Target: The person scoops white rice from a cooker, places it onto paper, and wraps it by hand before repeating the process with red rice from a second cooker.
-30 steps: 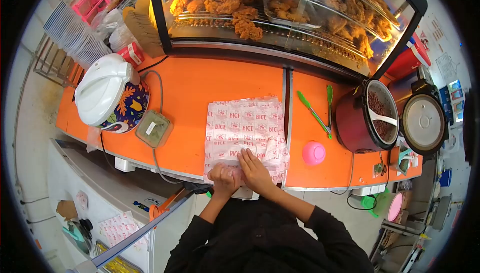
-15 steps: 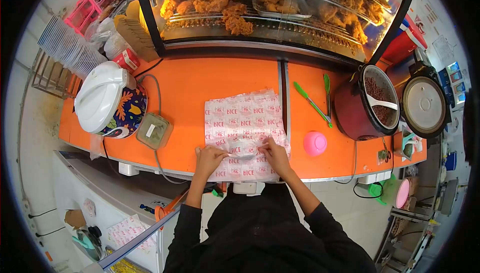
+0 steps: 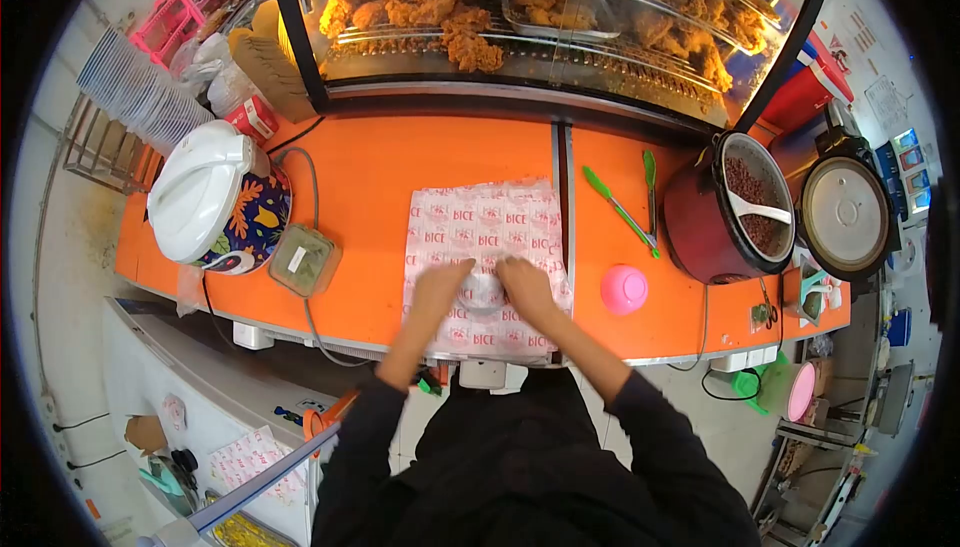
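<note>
A stack of printed wrapping paper (image 3: 430,217), white with red lettering, lies on the orange counter. On its lower middle sits a small parcel (image 3: 482,294) wrapped in the same kind of paper. My left hand (image 3: 440,285), smeared by motion, is curled closed at the parcel's left side. From the right, my right hand (image 3: 523,285) has its fingers bent closed on the parcel's upper right edge. What is inside the parcel is hidden by the paper.
Right of the paper are a pink bowl (image 3: 624,290), green-handled tongs (image 3: 622,213) and a rice cooker (image 3: 700,217) with a white paddle. A white-lidded pot (image 3: 200,192) and a lidded plastic box (image 3: 303,261) stand left. Behind is a fried-chicken display case (image 3: 440,97).
Both hands have moved up and inward along the parcel, from pinching its side ends to curling close over its upper sides. The parcel looks rounder and more gathered.
</note>
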Demonstrator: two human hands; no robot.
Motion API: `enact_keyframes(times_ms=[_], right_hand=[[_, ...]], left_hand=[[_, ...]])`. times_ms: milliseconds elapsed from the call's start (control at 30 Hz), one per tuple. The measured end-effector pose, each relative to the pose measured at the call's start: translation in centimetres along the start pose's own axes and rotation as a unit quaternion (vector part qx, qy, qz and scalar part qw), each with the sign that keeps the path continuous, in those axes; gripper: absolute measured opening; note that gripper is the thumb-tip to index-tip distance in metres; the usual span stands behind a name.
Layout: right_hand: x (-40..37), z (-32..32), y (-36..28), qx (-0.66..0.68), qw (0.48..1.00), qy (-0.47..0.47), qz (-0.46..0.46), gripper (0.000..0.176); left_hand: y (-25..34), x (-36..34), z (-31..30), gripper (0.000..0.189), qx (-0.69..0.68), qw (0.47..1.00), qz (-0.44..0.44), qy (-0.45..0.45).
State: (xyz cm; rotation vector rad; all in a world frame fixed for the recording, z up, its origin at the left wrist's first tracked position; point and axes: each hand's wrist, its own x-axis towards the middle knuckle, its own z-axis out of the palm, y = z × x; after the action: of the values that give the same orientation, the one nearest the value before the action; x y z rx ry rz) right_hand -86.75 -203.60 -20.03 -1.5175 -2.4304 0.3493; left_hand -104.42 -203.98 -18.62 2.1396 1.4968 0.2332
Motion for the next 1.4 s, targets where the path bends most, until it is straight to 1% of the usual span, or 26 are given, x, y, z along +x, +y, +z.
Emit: enact_keyframes(times_ms=[33,167,233,367,400,467,500,567,600,633,667,733,767,800,867,933,967,1033,1100,1167,1200,1233,1300,1333,1367,1400], right_hand=[[-1.5,0.1,-0.9,-0.001,0.999,0.022,0.043,0.018],[-4.8,3.8,-2.0,0.085,0.97,0.22,0.06,0.039],[-5.8,4.0,-1.9,0.148,0.98,0.103,0.087,0.051],[-5.1,2.2,-4.1,0.077,0.987,-0.033,0.136,0.074],[-4.8,3.0,-3.9,0.266,0.957,0.027,0.114,0.074],[-3.0,4.8,-4.4,0.573,0.789,0.185,0.126,0.065],[-2.2,4.2,-5.0,0.574,0.786,0.192,0.127,0.065],[-1.5,1.9,-5.8,0.811,0.468,0.196,0.29,0.058],[-1.7,0.1,-5.8,0.827,0.448,0.207,0.269,0.049],[-2.4,-0.4,-5.3,0.825,0.447,0.219,0.266,0.049],[-3.8,-0.5,-4.8,0.795,0.516,0.2,0.25,0.047],[-6.3,-2.5,-3.1,0.71,0.648,0.175,0.211,0.044],[-7.9,-3.3,-1.9,0.703,0.651,0.188,0.216,0.044],[-9.6,-3.9,-0.9,0.644,0.701,0.213,0.217,0.045],[-12.4,-6.2,1.4,0.575,0.746,0.248,0.225,0.045],[-15.3,-9.4,3.4,0.663,0.637,0.243,0.309,0.044],[-16.6,-10.0,5.1,0.658,0.635,0.258,0.312,0.044],[-19.3,-10.2,9.6,0.562,0.661,0.311,0.388,0.043],[-21.2,-8.8,14.3,0.549,0.659,0.324,0.399,0.047],[-22.8,-7.1,17.8,0.343,0.826,0.222,0.39,0.053],[-22.6,-7.8,18.4,0.164,0.897,0.216,0.349,0.058],[-22.7,-8.3,18.3,0.052,0.899,0.198,0.387,0.055],[-21.9,-11.4,18.3,0.019,0.902,0.187,0.387,0.051],[-21.3,-14.1,17.8,0.02,0.904,0.191,0.383,0.051],[-20.4,-17.5,17.0,0.199,0.924,0.16,0.286,0.052],[-19.8,-20.7,16.3,0.369,0.904,0.121,0.177,0.052]], left_hand=[[1.4,-1.5,1.0,0.048,-0.06,0.987,-0.133,0.068],[1.3,-3.9,7.5,0.057,-0.154,0.951,-0.168,0.208],[1.2,-4.2,7.9,0.061,-0.019,0.963,-0.044,0.265],[0.4,-5.5,6.5,0.069,-0.079,0.984,-0.041,0.156],[0.4,-5.5,6.1,0.07,-0.1,0.986,-0.052,0.125],[1.7,-4.8,6.0,0.072,-0.154,0.972,-0.045,0.174],[2.9,-4.5,5.8,0.074,-0.212,0.951,-0.045,0.219],[5.7,-4.1,5.6,0.073,-0.257,0.935,-0.014,0.243],[7.0,-3.7,5.7,0.07,-0.422,0.865,0.003,0.272],[7.9,-3.1,5.6,0.068,-0.575,0.765,0.019,0.289],[8.2,-3.1,6.5,0.064,-0.734,0.636,-0.056,0.232],[10.4,-3.1,5.8,0.064,-0.763,0.615,-0.092,0.175],[11.7,-3.0,5.7,0.064,-0.785,0.59,-0.134,0.132],[13.0,-2.6,6.1,0.069,-0.733,0.663,-0.085,0.127],[16.0,-1.5,7.0,0.071,-0.732,0.676,-0.045,0.067],[19.6,0.0,8.8,0.081,-0.685,0.726,0.021,0.048],[20.1,1.2,9.9,0.081,-0.686,0.726,0.03,0.034],[20.5,3.6,12.0,0.086,-0.237,0.959,0.103,0.12],[21.3,5.8,12.1,0.094,-0.257,0.953,0.104,0.125],[21.5,7.1,11.6,0.095,-0.037,0.997,0.068,0.017],[21.0,8.1,12.0,0.089,-0.038,0.988,0.141,0.053],[20.6,8.4,12.5,0.089,-0.035,0.987,0.144,0.057],[21.2,9.2,12.0,0.076,-0.108,0.982,0.147,0.058],[22.4,9.4,10.3,0.085,-0.274,0.95,0.148,-0.02],[23.5,9.3,8.6,0.085,-0.27,0.951,0.15,-0.014],[24.5,8.9,6.9,0.091,-0.365,0.917,0.097,-0.126]])
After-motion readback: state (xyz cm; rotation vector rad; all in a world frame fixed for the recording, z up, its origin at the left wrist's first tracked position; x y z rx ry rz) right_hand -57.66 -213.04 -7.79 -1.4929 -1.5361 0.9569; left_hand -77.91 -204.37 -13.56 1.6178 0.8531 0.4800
